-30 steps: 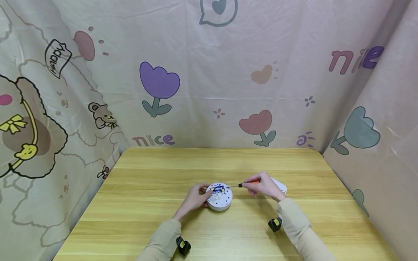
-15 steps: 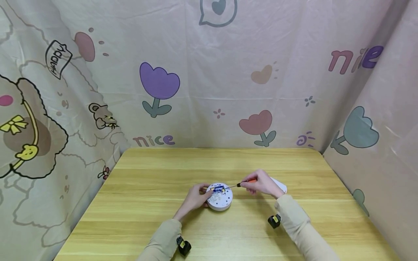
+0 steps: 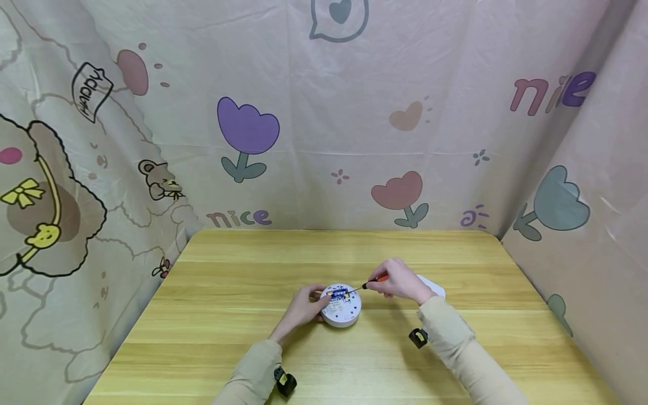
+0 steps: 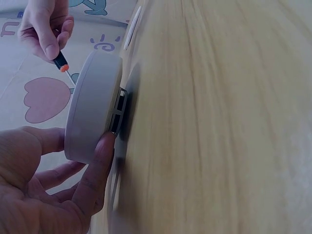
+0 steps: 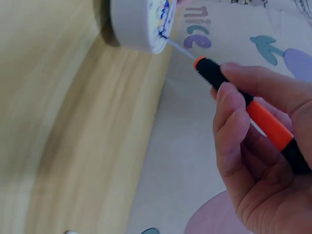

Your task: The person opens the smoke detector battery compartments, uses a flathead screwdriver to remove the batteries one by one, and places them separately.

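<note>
A round white smoke alarm (image 3: 341, 309) sits face down at the middle of the table, with a blue battery (image 3: 338, 293) in its back. From the left side my left hand (image 3: 306, 305) grips its rim, thumb at the top edge and fingers along the side. In the left wrist view a dark vented part (image 4: 117, 111) shows on its underside, towards the table. My right hand (image 3: 400, 279) pinches a screwdriver (image 5: 269, 124) by its orange and black handle. Its thin shaft slants down to the left, with the tip right at the end of the battery.
A flat white piece (image 3: 432, 286) lies on the wooden table (image 3: 243, 275) behind the right hand, which partly covers it. A printed curtain (image 3: 314, 112) hangs along the table's back and both sides. Small black cameras (image 3: 286, 385) are strapped to both wrists.
My right hand has moved a little left and up, and the screwdriver stands steeper. Its tip has shifted left along the battery. My left hand and the smoke alarm have barely moved.
</note>
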The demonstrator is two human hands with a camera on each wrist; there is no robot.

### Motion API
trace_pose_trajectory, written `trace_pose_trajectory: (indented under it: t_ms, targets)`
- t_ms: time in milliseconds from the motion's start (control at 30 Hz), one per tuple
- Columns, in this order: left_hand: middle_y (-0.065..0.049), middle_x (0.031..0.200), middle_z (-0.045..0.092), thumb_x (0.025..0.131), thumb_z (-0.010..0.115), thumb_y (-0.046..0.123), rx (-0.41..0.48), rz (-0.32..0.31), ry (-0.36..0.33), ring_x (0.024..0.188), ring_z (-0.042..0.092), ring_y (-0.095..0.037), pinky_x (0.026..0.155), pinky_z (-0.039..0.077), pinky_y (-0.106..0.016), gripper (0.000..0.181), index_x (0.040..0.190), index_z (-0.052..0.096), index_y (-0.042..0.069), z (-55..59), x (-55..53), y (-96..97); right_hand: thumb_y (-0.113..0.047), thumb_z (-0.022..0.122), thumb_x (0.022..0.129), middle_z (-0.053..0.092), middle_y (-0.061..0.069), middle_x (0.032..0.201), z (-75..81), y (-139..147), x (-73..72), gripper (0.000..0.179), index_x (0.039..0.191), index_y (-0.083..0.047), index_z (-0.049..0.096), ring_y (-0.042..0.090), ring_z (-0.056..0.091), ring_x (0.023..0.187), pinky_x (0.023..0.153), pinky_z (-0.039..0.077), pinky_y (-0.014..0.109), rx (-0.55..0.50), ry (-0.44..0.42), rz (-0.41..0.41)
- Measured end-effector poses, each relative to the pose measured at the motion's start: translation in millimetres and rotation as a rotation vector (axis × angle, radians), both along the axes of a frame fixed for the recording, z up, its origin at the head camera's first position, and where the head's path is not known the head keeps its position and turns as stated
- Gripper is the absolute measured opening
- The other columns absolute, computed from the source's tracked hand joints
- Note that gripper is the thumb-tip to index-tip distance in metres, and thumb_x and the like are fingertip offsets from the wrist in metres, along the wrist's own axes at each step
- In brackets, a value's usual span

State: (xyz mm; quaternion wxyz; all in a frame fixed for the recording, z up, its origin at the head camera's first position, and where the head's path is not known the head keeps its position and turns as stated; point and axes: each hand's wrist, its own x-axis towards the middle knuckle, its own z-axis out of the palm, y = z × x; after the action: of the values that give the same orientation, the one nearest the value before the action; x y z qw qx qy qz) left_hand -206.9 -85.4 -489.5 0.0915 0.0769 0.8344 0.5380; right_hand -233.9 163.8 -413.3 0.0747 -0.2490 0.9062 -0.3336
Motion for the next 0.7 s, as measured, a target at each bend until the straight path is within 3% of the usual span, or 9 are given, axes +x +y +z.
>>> trace_pose_trajectory:
  t_ms: [167, 433, 700]
  targets:
    - [-0.018, 0.096, 0.059, 0.085, 0.059, 0.020, 0.014, -0.001, -0.006, 0.061, 0.057, -0.013, 0.050, 0.055, -0.029, 0.037, 0.116, 0.054, 0.002, 1.1, 0.1, 0.7, -0.021, 0.068, 0.076, 0.061, -0.006, 0.058, 11.9, -12.1, 7.0, 0.007, 0.079, -0.015, 0.071, 0.007, 0.052, 0.042, 0.040, 0.047, 0.022, 0.105, 0.045, -0.047]
    - [-0.018, 0.095, 0.059, 0.085, 0.059, 0.019, 0.015, 0.004, -0.004, 0.057, 0.056, -0.013, 0.049, 0.055, -0.030, 0.036, 0.116, 0.055, 0.002, 1.3, 0.4, 1.1, -0.023, 0.071, 0.071, 0.064, -0.009, 0.066, 21.5, -29.0, 10.6, 0.004, 0.069, -0.019, 0.071, 0.001, 0.048, 0.053, 0.049, 0.041, 0.015, 0.267, 0.266, -0.056]
    - [-0.017, 0.094, 0.059, 0.084, 0.060, 0.020, 0.004, 0.003, 0.010, 0.059, 0.056, -0.013, 0.049, 0.055, -0.031, 0.037, 0.116, 0.055, 0.002, 1.0, -0.6, 2.0, -0.020, 0.072, 0.070, 0.064, -0.008, 0.064, 25.4, -34.7, 11.0, 0.005, 0.067, -0.018, 0.070, 0.004, 0.051, 0.053, 0.049, 0.044, 0.017, 0.281, 0.174, -0.071]
